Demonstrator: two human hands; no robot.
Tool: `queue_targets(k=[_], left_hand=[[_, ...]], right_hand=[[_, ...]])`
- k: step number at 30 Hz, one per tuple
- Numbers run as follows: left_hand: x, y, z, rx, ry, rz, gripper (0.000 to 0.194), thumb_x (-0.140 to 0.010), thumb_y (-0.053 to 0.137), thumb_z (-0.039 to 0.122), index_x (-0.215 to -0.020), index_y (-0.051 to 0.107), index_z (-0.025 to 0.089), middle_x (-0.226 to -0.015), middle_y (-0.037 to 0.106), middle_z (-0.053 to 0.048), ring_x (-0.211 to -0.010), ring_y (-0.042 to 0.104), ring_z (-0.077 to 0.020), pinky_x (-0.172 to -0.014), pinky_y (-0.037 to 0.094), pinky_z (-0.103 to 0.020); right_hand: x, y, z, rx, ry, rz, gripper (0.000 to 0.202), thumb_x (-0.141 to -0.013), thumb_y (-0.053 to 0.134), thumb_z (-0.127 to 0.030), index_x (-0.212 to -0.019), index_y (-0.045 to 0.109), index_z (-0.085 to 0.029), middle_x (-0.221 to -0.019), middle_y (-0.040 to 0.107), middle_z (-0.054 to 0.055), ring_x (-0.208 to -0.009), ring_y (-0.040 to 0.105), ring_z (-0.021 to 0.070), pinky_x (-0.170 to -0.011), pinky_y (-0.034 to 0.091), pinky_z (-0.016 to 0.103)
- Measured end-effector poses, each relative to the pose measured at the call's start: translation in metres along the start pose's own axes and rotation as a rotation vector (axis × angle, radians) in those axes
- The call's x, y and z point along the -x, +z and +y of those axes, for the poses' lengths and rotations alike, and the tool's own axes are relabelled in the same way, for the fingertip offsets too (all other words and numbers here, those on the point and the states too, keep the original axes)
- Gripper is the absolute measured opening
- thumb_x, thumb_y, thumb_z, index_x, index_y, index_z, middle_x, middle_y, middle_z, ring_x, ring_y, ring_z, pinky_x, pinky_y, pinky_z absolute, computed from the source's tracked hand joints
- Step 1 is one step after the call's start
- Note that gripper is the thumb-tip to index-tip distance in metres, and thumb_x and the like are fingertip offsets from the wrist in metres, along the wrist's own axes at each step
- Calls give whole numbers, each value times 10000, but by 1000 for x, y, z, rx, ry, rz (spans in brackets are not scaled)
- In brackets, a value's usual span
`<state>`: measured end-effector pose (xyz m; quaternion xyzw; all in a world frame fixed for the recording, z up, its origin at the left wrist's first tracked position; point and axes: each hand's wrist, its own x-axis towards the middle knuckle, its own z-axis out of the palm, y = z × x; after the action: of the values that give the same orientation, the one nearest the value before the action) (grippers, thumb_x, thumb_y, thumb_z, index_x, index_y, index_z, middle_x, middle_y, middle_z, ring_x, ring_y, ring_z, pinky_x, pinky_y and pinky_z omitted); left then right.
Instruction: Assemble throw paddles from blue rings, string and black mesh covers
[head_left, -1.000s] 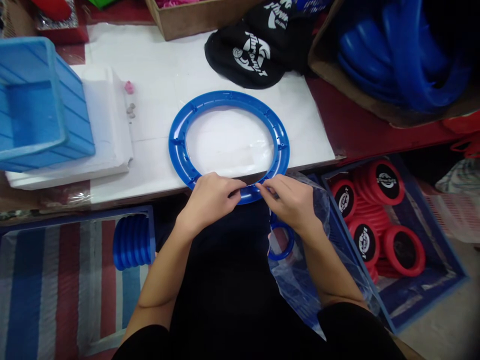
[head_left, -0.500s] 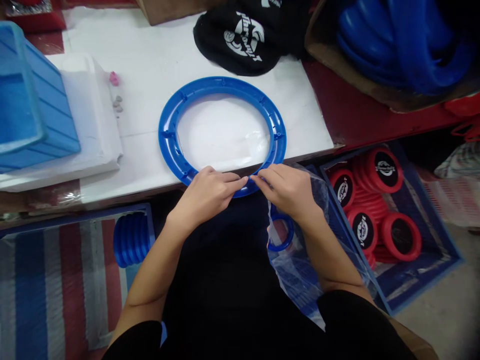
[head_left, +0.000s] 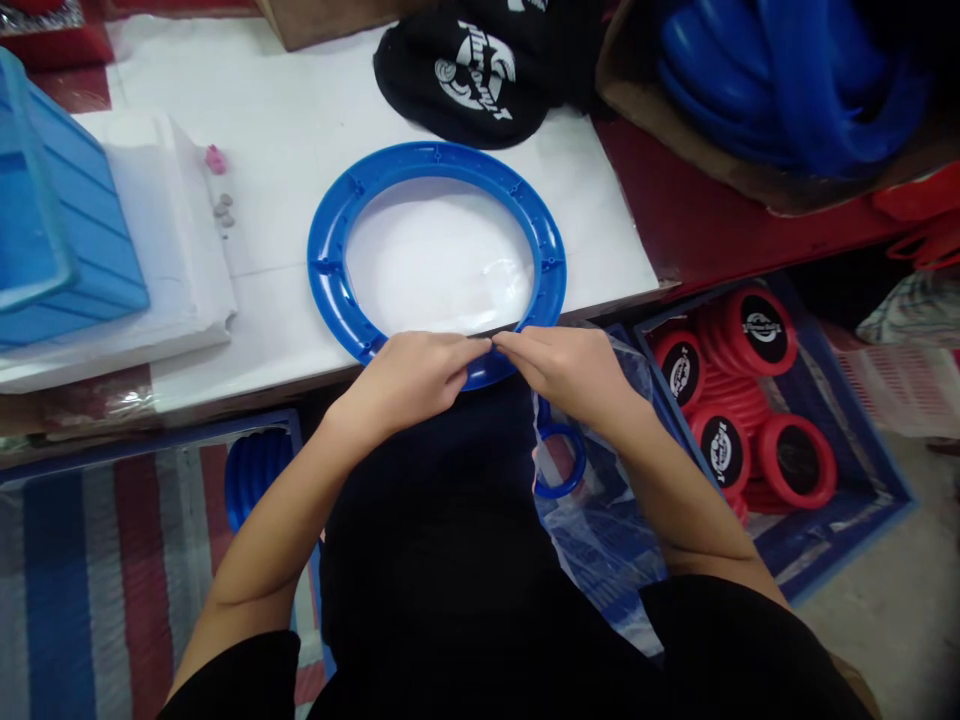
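Note:
A large blue plastic ring point(head_left: 327, 268) lies on the white tabletop, its ribbed hollow side up, with its near rim reaching past the table edge. At that near rim my left hand point(head_left: 405, 385) is closed, fingers pressed together and pointing right. My right hand point(head_left: 574, 370) is closed opposite it, and the fingertips of both meet over the ring's inner edge. Whether something small lies between the fingertips is hidden. A glossy patch shows inside the ring at the right. Beside my right forearm hangs clear plastic film point(head_left: 600, 540), with a smaller blue ring point(head_left: 562, 462) seen near it.
A light blue bin point(head_left: 90, 230) stands on a white slab at left. Black printed cloth point(head_left: 465, 80) lies behind the ring. Blue rings fill a box point(head_left: 675, 155) at upper right. A crate point(head_left: 847, 545) of red rings point(head_left: 799, 460) stands low right; stacked blue rings point(head_left: 255, 470) low left.
The view has shifted slightly, so the table things sit a little further up and left. My fingertips have come together at the ring's near rim.

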<state>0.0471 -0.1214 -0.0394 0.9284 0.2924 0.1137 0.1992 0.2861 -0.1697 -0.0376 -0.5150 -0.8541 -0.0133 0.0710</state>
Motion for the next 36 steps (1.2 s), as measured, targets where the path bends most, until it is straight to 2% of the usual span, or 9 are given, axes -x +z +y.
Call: queue_targets(k=[2,5,8,11,14,18,22,28,36], left_hand=[[-4,-2,3,117,-116,16,382,-961,550,106,-1257,762,222,-1139,829,-70,-999,791,-244,-836,600,-349],[-8,-5,6,196,-197,-10,356,-926,561,96,-1149,806,227,-1131,834,-63,-1050,783,-256,-879,596,-362],[-10,-6,7,223,-218,5,354,-915,562,107,-1122,818,235,-1152,833,-60,-1061,776,-260,-870,583,-362],[-10,-7,8,238,-235,13,358,-909,562,115,-1121,822,241,-1153,836,-48,-1043,773,-257,-836,561,-352],[-11,-8,9,257,-267,8,350,-897,569,122,-1098,828,243,-1122,842,-36,-1015,771,-252,-796,540,-343],[-13,-9,12,267,-318,0,341,-866,577,114,-1047,833,248,-1057,845,-32,-977,766,-250,-764,521,-341],[-13,-11,10,270,-316,-16,352,-866,564,98,-1051,827,241,-1071,840,-33,-987,764,-249,-803,537,-352],[-10,-18,6,324,-192,-73,317,-964,601,215,-1226,779,210,-1234,809,-74,-1093,756,-260,-954,567,-389],[-28,2,23,132,-254,-19,296,-1008,527,190,-1146,789,188,-1070,826,-89,-958,769,-251,-797,569,-356]], right_hand=[[-2,-2,2,42,-26,-35,326,-1121,475,-269,-1107,798,-231,-759,745,21,-663,634,167,-581,266,334],[-5,-1,10,37,-64,-57,340,-1108,467,-248,-1098,806,-234,-726,736,19,-648,621,168,-575,253,338],[-7,2,18,-124,-35,-46,309,-1085,517,-285,-1100,824,-249,-830,799,30,-711,681,185,-612,336,316],[-9,1,20,-342,65,-48,255,-1042,598,-307,-1113,841,-271,-955,835,34,-788,729,200,-704,427,307],[-14,-5,17,-492,198,-90,202,-988,671,-306,-1068,850,-256,-804,789,11,-698,680,176,-684,415,303],[-25,-14,13,-620,344,-202,122,-933,725,-280,-955,831,-223,-596,628,-42,-585,558,137,-633,364,301],[-36,-24,11,-561,395,-307,81,-916,748,-248,-944,812,-207,-618,638,-36,-609,549,138,-642,347,314],[-36,-29,5,-483,413,-306,116,-933,709,-198,-982,813,-217,-669,675,-21,-630,575,147,-643,342,322],[-28,-25,4,-404,342,-234,175,-940,693,-196,-1047,819,-253,-655,672,-27,-589,568,155,-599,329,314]])
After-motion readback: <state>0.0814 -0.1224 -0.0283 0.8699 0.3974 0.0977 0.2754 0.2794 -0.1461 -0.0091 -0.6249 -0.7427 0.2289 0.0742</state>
